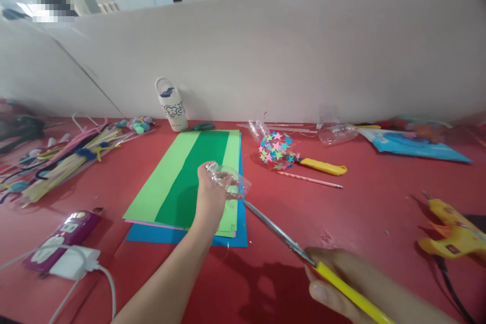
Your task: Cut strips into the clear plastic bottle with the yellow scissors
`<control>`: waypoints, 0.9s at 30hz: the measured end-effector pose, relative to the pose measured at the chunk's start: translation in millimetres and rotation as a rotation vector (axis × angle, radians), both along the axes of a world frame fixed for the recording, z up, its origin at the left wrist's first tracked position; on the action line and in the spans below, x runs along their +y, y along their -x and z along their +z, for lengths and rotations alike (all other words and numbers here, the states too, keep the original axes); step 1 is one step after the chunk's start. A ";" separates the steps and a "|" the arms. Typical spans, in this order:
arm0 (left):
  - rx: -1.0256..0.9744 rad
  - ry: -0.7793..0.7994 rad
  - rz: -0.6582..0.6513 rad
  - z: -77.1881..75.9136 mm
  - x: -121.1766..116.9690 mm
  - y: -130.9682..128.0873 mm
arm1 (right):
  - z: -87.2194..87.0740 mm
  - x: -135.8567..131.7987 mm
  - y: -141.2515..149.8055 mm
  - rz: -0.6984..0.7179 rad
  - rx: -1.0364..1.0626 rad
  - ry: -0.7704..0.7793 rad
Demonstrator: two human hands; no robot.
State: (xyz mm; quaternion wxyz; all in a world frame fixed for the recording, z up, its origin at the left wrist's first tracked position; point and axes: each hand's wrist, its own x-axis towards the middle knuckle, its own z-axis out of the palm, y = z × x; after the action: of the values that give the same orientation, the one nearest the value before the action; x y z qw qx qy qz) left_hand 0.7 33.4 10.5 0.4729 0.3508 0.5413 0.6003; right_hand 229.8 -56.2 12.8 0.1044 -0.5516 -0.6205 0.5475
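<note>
My left hand (212, 192) is closed around a clear plastic bottle top (228, 176), which hangs over the stack of coloured paper. Its neck points up by my thumb, and its cut edge flares to the right; some fingers show through the plastic. In my right hand (330, 281) is a pair of yellow-handled scissors (281, 235), seen edge-on. The blades look closed, and their tip points up and left, close to the bottle top's lower edge; whether they touch I cannot tell. Beneath lie green sheets (190, 182) over a blue sheet (159, 235).
Ahead stand a white tumbler (173, 111) and a star-covered ball (277, 151), beside a yellow cutter (322, 166) and pencil (309, 179). A yellow glue gun (451, 228) lies right. Craft sticks (64, 172) and a purple power strip (68, 238) with cables lie left. A white partition (266, 55) rises behind.
</note>
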 end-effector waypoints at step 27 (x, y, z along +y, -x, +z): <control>0.036 -0.009 -0.072 -4.1 -6.4 -9.3 | 7.9 6.7 14.8 0.144 0.048 -0.045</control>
State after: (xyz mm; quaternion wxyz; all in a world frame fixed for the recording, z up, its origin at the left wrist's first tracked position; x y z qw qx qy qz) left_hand 9.9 27.0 6.5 0.4828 0.3830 0.5341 0.5787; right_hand 215.0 -49.5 20.7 0.0919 -0.4898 -0.6683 0.5524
